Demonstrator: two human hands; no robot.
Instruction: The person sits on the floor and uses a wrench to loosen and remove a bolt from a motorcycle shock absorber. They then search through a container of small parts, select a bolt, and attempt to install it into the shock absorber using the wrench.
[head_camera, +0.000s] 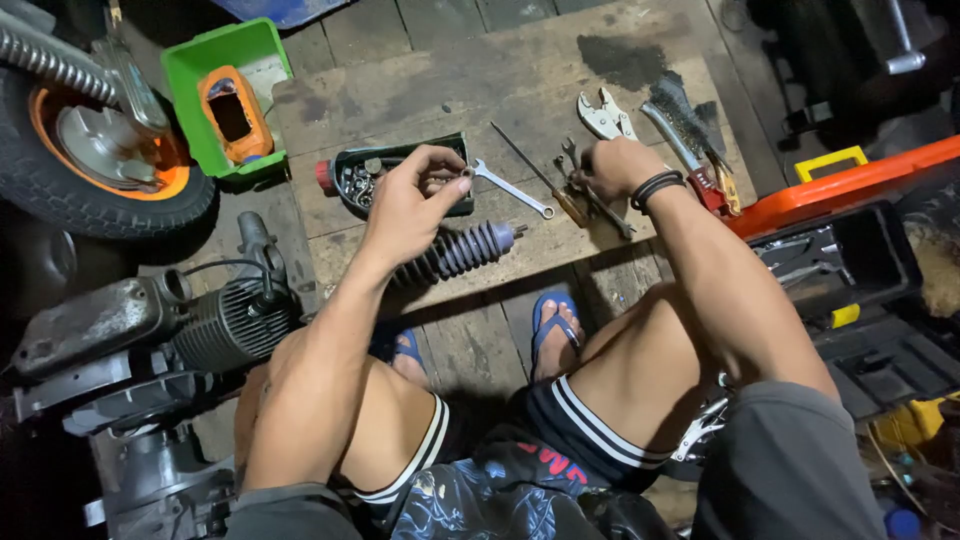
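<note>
Parts still spread out, sorting under way
Left hand (405, 205) pinches a small bolt (447, 181) over the parts tray (352, 165); right hand (612, 168) closes on a spanner (598, 203); rubber boot (455, 252) lies loose on the board (420, 95)

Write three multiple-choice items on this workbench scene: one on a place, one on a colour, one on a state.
1. Where does the ribbed rubber boot lie?
A. In the green bin
B. On the wooden board, below the left hand
C. In the orange toolbox

2. What colour is the bin at upper left?
A. Green
B. Blue
C. White

3. What is the right hand doing?
A. Resting on a knee
B. Gripping the wire brush
C. Closed on tools on the board

Answers:
1 B, the boot lies on the wooden board under the left hand.
2 A, its walls are bright green.
3 C, its fingers curl around thin metal tools beside the screwdriver.
</note>
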